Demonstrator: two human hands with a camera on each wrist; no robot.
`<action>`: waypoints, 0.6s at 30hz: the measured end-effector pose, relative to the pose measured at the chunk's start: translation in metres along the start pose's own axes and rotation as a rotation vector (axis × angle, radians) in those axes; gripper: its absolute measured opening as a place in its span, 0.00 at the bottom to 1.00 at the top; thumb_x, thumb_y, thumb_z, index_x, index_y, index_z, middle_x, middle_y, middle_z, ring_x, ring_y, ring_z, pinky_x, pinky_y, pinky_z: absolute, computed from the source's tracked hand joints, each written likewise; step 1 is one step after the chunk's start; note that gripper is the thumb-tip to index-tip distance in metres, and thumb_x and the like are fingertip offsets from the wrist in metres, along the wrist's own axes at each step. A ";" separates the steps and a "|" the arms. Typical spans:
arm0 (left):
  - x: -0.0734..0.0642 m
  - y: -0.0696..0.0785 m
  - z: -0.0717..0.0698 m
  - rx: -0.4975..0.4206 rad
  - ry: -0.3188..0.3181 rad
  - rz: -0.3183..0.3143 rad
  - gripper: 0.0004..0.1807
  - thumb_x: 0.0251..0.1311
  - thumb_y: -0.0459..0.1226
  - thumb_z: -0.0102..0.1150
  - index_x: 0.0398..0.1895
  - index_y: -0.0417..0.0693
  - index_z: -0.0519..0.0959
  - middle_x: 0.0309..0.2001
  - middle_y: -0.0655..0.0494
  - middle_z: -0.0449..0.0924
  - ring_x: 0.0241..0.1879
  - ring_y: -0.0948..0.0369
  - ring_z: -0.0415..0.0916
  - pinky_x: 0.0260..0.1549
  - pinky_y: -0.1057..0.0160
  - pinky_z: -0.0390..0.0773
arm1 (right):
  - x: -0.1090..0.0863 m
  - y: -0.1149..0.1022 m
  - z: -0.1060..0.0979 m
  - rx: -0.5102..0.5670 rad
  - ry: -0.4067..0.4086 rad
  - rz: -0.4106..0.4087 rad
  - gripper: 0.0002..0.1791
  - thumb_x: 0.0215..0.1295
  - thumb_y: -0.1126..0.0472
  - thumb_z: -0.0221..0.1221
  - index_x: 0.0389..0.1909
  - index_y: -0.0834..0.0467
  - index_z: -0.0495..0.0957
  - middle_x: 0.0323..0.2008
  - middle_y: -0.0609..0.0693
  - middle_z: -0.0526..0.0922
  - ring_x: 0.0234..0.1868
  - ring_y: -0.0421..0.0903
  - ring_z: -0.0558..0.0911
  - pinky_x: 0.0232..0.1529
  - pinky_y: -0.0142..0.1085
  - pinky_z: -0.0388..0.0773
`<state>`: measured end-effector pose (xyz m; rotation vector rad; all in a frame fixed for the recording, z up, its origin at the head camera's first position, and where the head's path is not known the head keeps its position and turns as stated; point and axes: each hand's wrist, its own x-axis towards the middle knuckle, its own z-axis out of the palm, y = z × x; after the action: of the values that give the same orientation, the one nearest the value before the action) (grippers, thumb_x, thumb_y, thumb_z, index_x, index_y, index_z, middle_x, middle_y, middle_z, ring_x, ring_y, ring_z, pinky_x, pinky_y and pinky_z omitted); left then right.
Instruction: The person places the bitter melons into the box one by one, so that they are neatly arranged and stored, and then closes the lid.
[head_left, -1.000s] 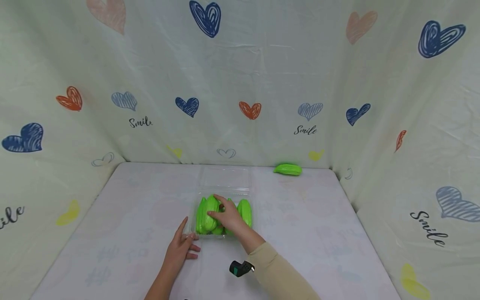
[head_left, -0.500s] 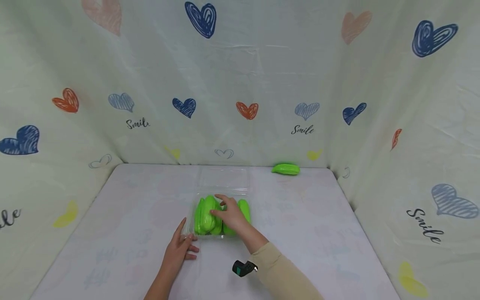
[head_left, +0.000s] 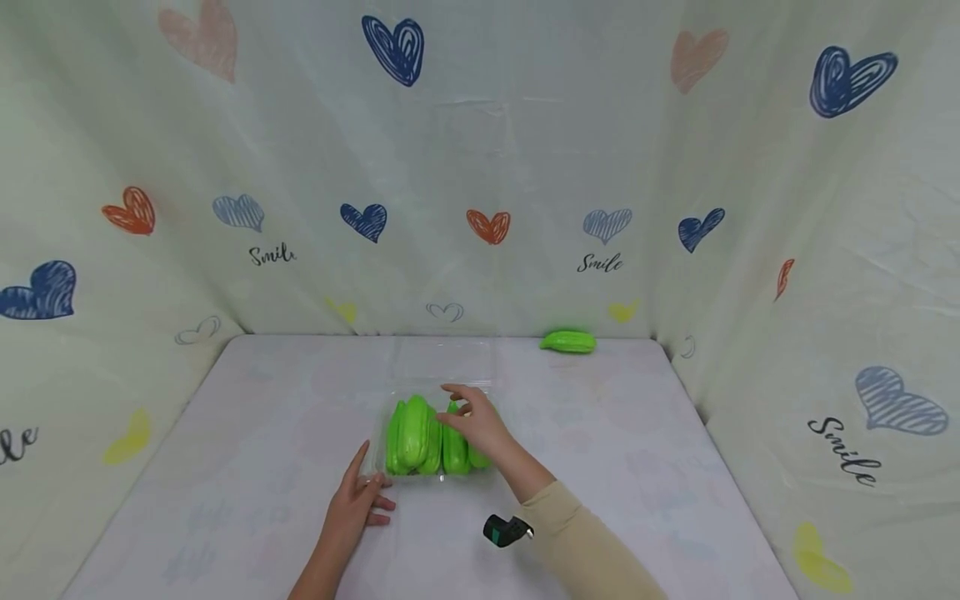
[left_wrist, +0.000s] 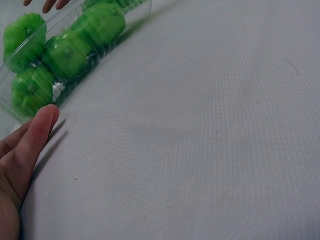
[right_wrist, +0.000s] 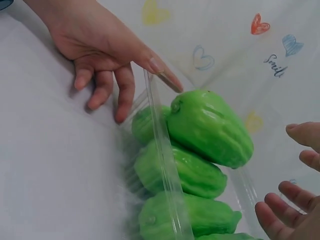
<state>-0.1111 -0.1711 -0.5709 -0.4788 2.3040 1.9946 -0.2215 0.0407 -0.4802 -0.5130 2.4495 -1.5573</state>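
A clear plastic clamshell box [head_left: 442,477] stands mid-table with its lid [head_left: 444,360] folded back. It holds several green ridged gourds; one gourd [right_wrist: 207,125] lies on top of others at the left end. My left hand [head_left: 351,507] rests at the box's near left corner, index finger along the side and thumb at the front wall. Over the right half of the box is my right hand [head_left: 480,427], fingers spread and loosely bent, nothing between them. The right wrist view shows its fingers [right_wrist: 287,207] apart from the gourds. It hides part of the right-hand gourds.
Another green gourd [head_left: 568,342] lies alone at the table's back right edge. A curtain [head_left: 480,150] with printed hearts surrounds the back and sides. A black device [head_left: 506,531] sits beside the right sleeve [head_left: 581,542].
My right hand has let go of the top gourd and moved off to the right, uncovering more of the box's contents. The left hand keeps its place at the corner.
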 end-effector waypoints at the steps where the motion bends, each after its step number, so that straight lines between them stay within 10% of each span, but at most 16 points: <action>1: 0.000 0.000 0.000 0.000 -0.001 0.000 0.37 0.72 0.45 0.51 0.78 0.63 0.46 0.45 0.43 0.79 0.33 0.53 0.83 0.27 0.58 0.85 | 0.000 0.000 -0.002 -0.001 0.003 -0.008 0.27 0.66 0.59 0.62 0.66 0.58 0.71 0.57 0.61 0.72 0.47 0.52 0.76 0.40 0.42 0.79; 18: -0.001 -0.002 -0.001 -0.024 -0.014 0.018 0.38 0.71 0.44 0.53 0.79 0.61 0.46 0.45 0.44 0.79 0.32 0.52 0.83 0.26 0.57 0.85 | 0.008 0.028 -0.046 -0.045 0.148 -0.131 0.23 0.66 0.61 0.63 0.62 0.57 0.74 0.54 0.57 0.75 0.50 0.53 0.76 0.47 0.44 0.78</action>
<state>-0.1091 -0.1722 -0.5724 -0.4456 2.2862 2.0292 -0.2501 0.0873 -0.4857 -0.5977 2.6150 -1.6484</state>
